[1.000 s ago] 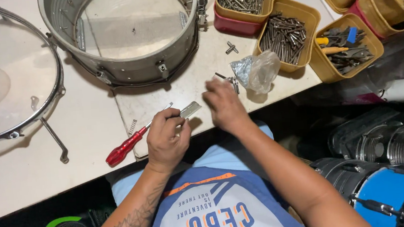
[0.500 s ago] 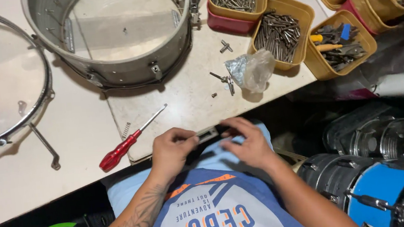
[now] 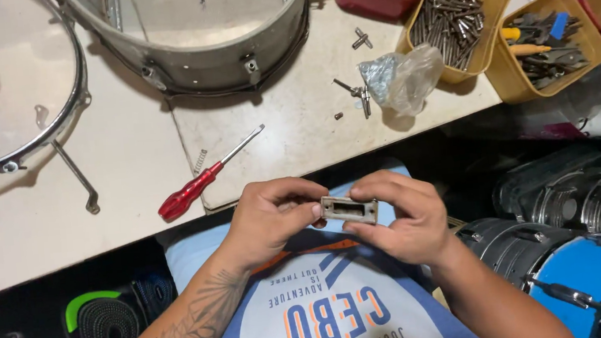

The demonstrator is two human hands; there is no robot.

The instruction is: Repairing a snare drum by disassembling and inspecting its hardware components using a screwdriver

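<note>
Small rect. metal bracket (image 3: 349, 209), grey, slotted, held over lap just below table (image 3: 41, 216) edge. Left hand (image 3: 272, 219) pinches its left end w/ thumb + fingers curled; right hand (image 3: 404, 218) pinches right end, fingers bent round it. On pale table: red-handled screwdriver (image 3: 202, 178), crumpled clear plastic bag (image 3: 405, 78), loose screws (image 3: 356, 97), grey metal drum shell (image 3: 199, 32), yellow bins (image 3: 492, 25) of hardware.

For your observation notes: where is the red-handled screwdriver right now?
In the head view, the red-handled screwdriver lies on the table near its front edge, just beyond the left hand, below the drum shell.
</note>
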